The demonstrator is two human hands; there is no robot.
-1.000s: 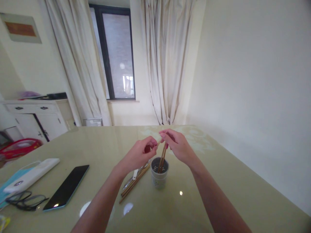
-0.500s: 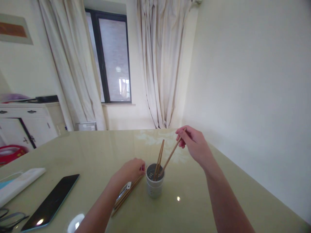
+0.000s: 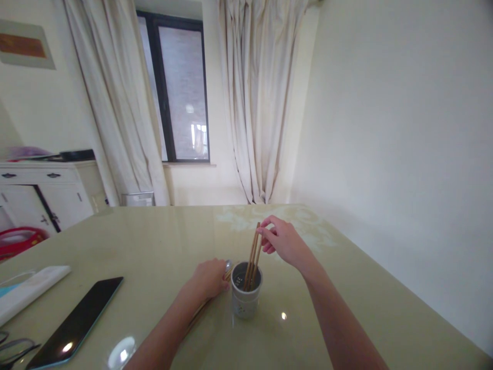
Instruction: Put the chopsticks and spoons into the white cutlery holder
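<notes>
Pale curtains (image 3: 262, 103) hang beside a dark-framed window (image 3: 184, 92) beyond the glossy tabletop (image 3: 316, 313), where I see, through the head camera, a grey cup (image 3: 244, 307) standing upright. A few chopsticks (image 3: 251, 257) lean inside it, their tops tilted toward the right hand (image 3: 284, 240). That hand's grip is narrow, thumb and forefinger pinching one chopstick (image 3: 259, 252) near its top end. Just beside the cup, the left hand (image 3: 210, 277) sits low over loose sticks (image 3: 197, 316) and a shiny metal piece (image 3: 228, 265); its fingertips are hidden, so I cannot tell how its grip stands. To seat the pinched one well, I would feel its foot meet the bottom before loosening, press straight down so nothing tips, and keep the left knuckles off the rim.
</notes>
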